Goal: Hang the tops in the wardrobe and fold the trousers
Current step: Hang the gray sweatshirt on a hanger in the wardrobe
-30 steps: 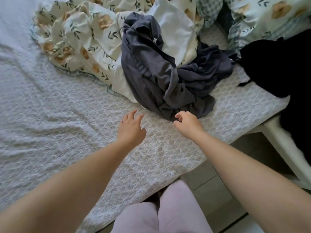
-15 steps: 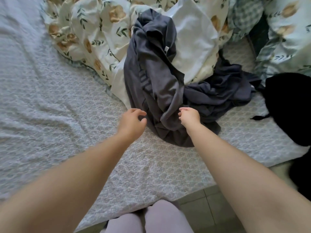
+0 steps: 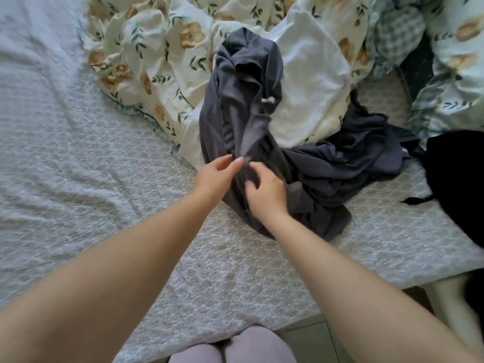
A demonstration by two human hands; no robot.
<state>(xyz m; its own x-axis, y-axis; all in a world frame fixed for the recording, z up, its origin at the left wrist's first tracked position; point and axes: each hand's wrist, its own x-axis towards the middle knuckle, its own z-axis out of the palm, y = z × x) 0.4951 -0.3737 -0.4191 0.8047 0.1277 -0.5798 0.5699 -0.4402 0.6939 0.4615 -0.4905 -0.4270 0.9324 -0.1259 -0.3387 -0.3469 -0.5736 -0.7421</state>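
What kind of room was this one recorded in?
Most likely a bedroom. A bed with a white textured cover fills the view, a crumpled floral duvet lies across it, and both hands, left hand and right hand, work at a heap of grey clothing.

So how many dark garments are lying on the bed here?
2: a crumpled grey garment in the middle, both hands at its fold, and a black garment at the right edge, partly out of frame. Others may be buried under the floral duvet.
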